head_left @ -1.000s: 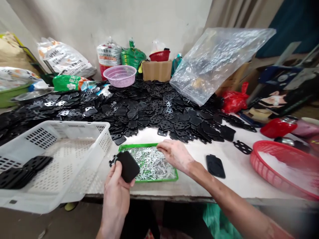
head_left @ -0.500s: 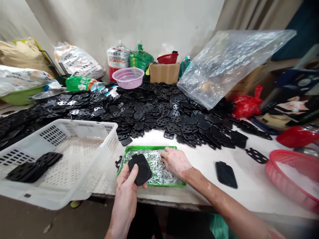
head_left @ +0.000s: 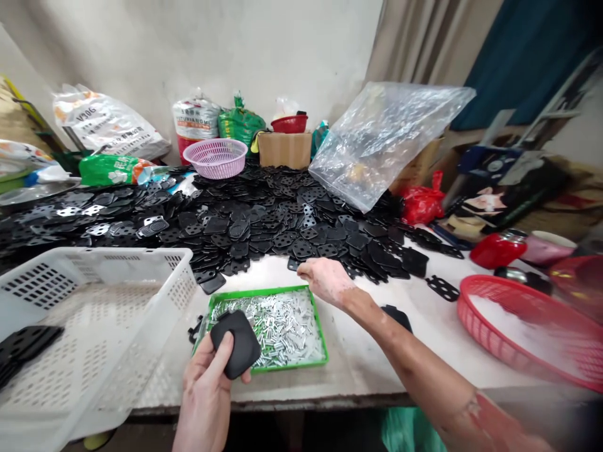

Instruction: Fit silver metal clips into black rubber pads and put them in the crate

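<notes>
Mostly black plates (head_left: 264, 232) across a white table (head_left: 362, 370)

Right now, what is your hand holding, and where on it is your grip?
Your left hand holds a black rounded pad, gripping its lower edge with the thumb across the face. Your right hand holds nothing.

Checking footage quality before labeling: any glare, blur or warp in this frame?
Head view: strong wide-angle warp, stretched edges, tilted table; glare on the plastic bag and metal pieces; soft, even light, no hard shadows; right forearm blurs and darkens toward the bottom-right corner; left hand fairly sharp.
</notes>
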`<state>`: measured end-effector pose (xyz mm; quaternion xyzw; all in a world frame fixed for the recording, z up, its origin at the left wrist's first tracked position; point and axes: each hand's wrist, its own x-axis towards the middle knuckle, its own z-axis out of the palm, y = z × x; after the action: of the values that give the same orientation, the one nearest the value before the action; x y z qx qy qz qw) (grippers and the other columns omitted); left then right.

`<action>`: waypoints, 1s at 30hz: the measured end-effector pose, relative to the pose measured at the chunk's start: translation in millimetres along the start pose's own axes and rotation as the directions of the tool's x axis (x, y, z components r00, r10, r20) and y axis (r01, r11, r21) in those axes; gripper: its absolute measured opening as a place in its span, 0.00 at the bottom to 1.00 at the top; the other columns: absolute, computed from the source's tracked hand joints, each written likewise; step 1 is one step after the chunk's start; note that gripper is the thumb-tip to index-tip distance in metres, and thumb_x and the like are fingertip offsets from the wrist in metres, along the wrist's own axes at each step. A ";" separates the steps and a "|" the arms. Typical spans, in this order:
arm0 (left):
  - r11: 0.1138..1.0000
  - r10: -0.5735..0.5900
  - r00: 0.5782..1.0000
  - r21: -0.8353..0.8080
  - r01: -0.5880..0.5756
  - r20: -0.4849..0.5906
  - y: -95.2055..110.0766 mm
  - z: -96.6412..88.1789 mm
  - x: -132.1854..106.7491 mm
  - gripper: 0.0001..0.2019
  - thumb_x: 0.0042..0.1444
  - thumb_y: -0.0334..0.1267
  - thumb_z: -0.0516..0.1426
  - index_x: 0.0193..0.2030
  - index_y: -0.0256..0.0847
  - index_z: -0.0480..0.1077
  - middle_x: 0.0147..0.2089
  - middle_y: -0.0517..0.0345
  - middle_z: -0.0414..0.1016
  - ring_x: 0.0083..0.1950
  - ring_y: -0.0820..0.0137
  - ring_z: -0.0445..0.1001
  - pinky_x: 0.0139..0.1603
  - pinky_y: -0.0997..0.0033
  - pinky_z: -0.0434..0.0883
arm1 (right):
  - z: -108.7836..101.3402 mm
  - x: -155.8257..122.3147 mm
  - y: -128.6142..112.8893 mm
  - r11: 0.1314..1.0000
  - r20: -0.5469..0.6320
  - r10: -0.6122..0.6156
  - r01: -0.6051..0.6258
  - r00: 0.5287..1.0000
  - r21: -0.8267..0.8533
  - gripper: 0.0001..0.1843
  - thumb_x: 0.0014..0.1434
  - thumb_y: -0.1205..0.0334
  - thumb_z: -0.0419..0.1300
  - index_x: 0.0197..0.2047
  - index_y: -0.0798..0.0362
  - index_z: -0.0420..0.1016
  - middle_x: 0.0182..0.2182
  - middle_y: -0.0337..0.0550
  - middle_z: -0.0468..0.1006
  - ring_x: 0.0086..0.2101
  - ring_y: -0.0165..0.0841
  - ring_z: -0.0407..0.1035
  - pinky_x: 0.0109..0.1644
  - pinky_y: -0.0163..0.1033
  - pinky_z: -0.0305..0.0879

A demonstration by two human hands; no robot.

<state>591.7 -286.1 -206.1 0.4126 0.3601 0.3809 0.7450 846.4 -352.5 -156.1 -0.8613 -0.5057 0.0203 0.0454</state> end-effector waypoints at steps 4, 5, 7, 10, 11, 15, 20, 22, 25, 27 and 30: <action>0.999 -0.035 0.998 0.025 0.036 -0.044 -0.1 -1.2 0.6 0.17 0.45 0.45 0.68 0.41 0.40 0.76 0.41 0.57 0.74 0.31 0.71 0.68 0.21 0.74 0.69 | 1.7 31.1 14.9 0.995 -0.029 0.087 -0.088 0.996 -0.050 0.14 0.66 0.61 0.52 0.50 0.53 0.75 0.47 0.54 0.76 0.48 0.42 0.69 0.47 0.41 0.63; 0.998 -0.051 0.997 0.033 0.053 -0.059 0.6 -0.6 0.8 0.19 0.43 0.45 0.69 0.41 0.39 0.76 0.41 0.57 0.74 0.30 0.71 0.68 0.20 0.73 0.69 | 2.8 39.1 17.5 0.993 -0.029 0.097 -0.099 0.995 -0.058 0.16 0.65 0.58 0.55 0.52 0.53 0.73 0.49 0.55 0.75 0.49 0.44 0.68 0.48 0.42 0.63; 0.996 -0.072 0.994 0.048 0.076 -0.080 2.2 1.5 0.9 0.21 0.41 0.47 0.70 0.41 0.38 0.76 0.40 0.56 0.74 0.29 0.70 0.69 0.20 0.72 0.70 | 7.0 52.8 19.9 0.993 -0.019 0.097 -0.099 0.995 -0.065 0.23 0.60 0.50 0.60 0.55 0.52 0.71 0.50 0.55 0.74 0.52 0.47 0.66 0.51 0.46 0.62; 0.996 -0.069 0.993 0.053 0.075 -0.099 3.8 4.0 0.9 0.22 0.38 0.47 0.71 0.39 0.36 0.77 0.38 0.55 0.75 0.29 0.70 0.68 0.20 0.72 0.69 | 16.4 65.9 18.6 0.994 0.002 0.092 -0.092 0.996 -0.065 0.26 0.57 0.48 0.63 0.55 0.51 0.70 0.51 0.53 0.74 0.53 0.47 0.66 0.55 0.51 0.58; 0.996 -0.069 0.992 0.051 0.075 -0.106 4.0 4.3 1.0 0.23 0.37 0.47 0.71 0.39 0.36 0.77 0.38 0.55 0.75 0.29 0.70 0.68 0.19 0.72 0.69 | 19.5 68.6 18.2 0.994 0.006 0.095 -0.095 0.995 -0.061 0.24 0.58 0.50 0.63 0.55 0.51 0.71 0.51 0.53 0.74 0.52 0.46 0.66 0.56 0.52 0.57; 0.995 -0.072 0.990 0.054 0.078 -0.119 4.3 4.6 0.8 0.23 0.36 0.48 0.71 0.39 0.38 0.78 0.39 0.54 0.76 0.29 0.69 0.69 0.20 0.71 0.70 | 28.0 74.7 24.2 0.993 0.010 0.121 -0.121 0.993 -0.006 0.16 0.64 0.56 0.59 0.51 0.55 0.73 0.49 0.51 0.76 0.49 0.43 0.70 0.55 0.53 0.61; 0.997 -0.063 0.993 0.044 0.067 -0.101 4.8 4.4 -0.9 0.21 0.39 0.47 0.70 0.39 0.40 0.78 0.41 0.54 0.77 0.31 0.67 0.71 0.21 0.71 0.71 | 26.6 73.6 44.2 0.974 -0.080 0.180 -0.167 0.980 0.151 0.14 0.63 0.67 0.55 0.51 0.53 0.75 0.49 0.50 0.77 0.50 0.40 0.70 0.54 0.45 0.64; 0.997 -0.060 0.994 0.034 0.063 -0.088 5.4 4.2 -1.4 0.20 0.39 0.47 0.70 0.38 0.40 0.78 0.40 0.53 0.77 0.31 0.66 0.71 0.21 0.71 0.71 | 21.5 70.2 50.4 0.953 -0.150 0.223 -0.182 0.963 0.244 0.18 0.61 0.71 0.53 0.51 0.51 0.76 0.49 0.51 0.78 0.53 0.42 0.69 0.56 0.44 0.62; 0.998 -0.060 0.996 0.012 0.061 -0.070 6.5 6.1 -1.7 0.21 0.40 0.47 0.70 0.40 0.38 0.78 0.41 0.51 0.77 0.34 0.65 0.72 0.22 0.71 0.71 | 11.9 61.6 50.4 0.889 -0.239 0.279 -0.156 0.930 0.430 0.20 0.63 0.68 0.51 0.56 0.52 0.74 0.53 0.49 0.76 0.53 0.41 0.69 0.55 0.43 0.65; 0.998 -0.060 0.997 -0.010 0.059 -0.056 6.3 10.2 -1.9 0.22 0.42 0.47 0.69 0.43 0.38 0.77 0.44 0.50 0.77 0.36 0.63 0.73 0.23 0.70 0.72 | 7.7 54.0 43.5 0.817 -0.250 0.285 -0.098 0.926 0.568 0.21 0.65 0.63 0.50 0.58 0.53 0.71 0.52 0.47 0.77 0.47 0.38 0.73 0.47 0.40 0.70; 0.998 -0.053 0.998 -0.019 0.053 0.017 4.9 19.5 -2.8 0.22 0.46 0.46 0.68 0.47 0.40 0.76 0.48 0.49 0.77 0.37 0.63 0.74 0.25 0.69 0.73 | 8.1 43.2 31.0 0.676 -0.218 0.256 -0.013 0.942 0.737 0.19 0.65 0.57 0.51 0.53 0.55 0.73 0.45 0.45 0.80 0.35 0.32 0.75 0.33 0.33 0.73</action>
<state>605.7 -293.3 -193.3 0.3986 0.3609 0.3611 0.7619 893.8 -329.3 -166.7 -0.8000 -0.3771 0.0895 0.4580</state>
